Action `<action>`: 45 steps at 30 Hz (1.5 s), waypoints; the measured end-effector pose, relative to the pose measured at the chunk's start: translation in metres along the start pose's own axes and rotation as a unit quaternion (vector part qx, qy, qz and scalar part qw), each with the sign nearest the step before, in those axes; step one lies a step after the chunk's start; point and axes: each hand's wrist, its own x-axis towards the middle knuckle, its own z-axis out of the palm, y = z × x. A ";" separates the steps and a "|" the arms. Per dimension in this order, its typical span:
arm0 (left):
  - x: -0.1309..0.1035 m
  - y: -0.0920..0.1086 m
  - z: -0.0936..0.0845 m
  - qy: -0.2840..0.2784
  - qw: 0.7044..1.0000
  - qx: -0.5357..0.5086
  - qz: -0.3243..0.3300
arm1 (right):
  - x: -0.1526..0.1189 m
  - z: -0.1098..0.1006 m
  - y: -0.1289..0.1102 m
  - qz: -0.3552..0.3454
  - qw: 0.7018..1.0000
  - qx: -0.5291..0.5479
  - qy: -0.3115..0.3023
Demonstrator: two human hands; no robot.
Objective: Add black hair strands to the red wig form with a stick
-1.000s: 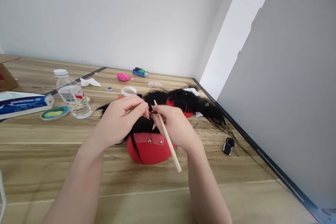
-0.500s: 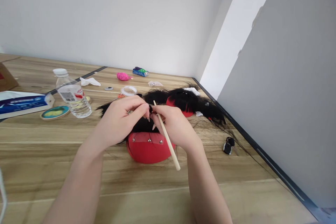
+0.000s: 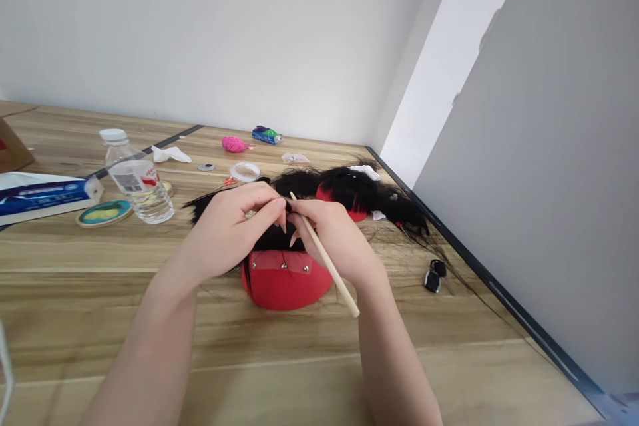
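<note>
Both hands meet over a red cushion [image 3: 287, 293] with black hair [image 3: 272, 237] lying across its top. A clear strip with several round-headed pins [image 3: 284, 266] runs along the cushion's near side. My left hand [image 3: 227, 226] is closed, thumb and forefinger pinching a strand of the black hair. In my right hand [image 3: 332, 233] is a slim pale wooden stick [image 3: 329, 263], slanting down toward me, its upper end beside the left fingertips. The right fingertips almost touch the left ones; what lies between them is partly hidden.
Behind the hands lies a second red cushion with black hair [image 3: 349, 190]. At left are a water bottle [image 3: 142, 186], a round painted coaster [image 3: 104, 213] and a tissue pack [image 3: 47, 198]. A car key [image 3: 433, 278] lies at right, near the grey partition [image 3: 549, 180].
The lower end of the wooden stick has swung to the right and slightly up as my right hand turned it. My left hand stays nearly in place.
</note>
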 end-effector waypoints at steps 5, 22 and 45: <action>0.000 0.002 -0.003 0.026 1.000 -0.002 -0.004 | -0.002 0.000 0.000 -0.002 1.000 0.017 0.024; 0.004 -0.019 -0.016 0.267 0.937 -0.201 -0.098 | -0.003 -0.004 0.009 0.018 0.995 0.045 0.087; 0.002 -0.025 -0.028 0.300 0.916 -0.247 -0.102 | -0.002 -0.003 0.020 0.043 0.982 0.064 0.173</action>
